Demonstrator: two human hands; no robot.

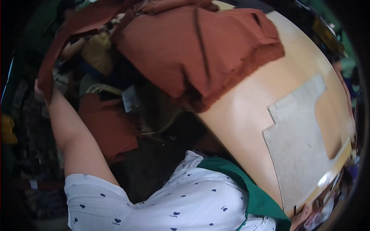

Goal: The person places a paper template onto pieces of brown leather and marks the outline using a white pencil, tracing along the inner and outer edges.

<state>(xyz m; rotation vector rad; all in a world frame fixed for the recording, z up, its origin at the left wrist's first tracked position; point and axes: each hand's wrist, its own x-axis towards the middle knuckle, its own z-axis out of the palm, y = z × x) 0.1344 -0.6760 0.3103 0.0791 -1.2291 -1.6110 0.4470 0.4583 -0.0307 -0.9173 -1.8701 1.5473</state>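
Note:
My left arm reaches out to the far left, and my left hand (38, 89) grips the edge of a rust-brown fabric piece (63, 46). That piece stretches up and away from the hand toward the top of the view. A stack of rust-brown fabric (162, 42) with ragged edges lies on the far part of the table and hangs over its edge. At the lower right, my right hand (301, 216) is by the table's near corner, next to a pale grey pattern template (298, 142) lying flat. The right hand's fingers are partly hidden and small.
The smooth tan table (239, 115) runs diagonally on the right. Below its left side are more rust-brown fabric (108, 127) and a woven basket (163, 119). A clear plastic bag (322, 215) lies near the right hand. Another person's arm (73, 48) shows at the upper left.

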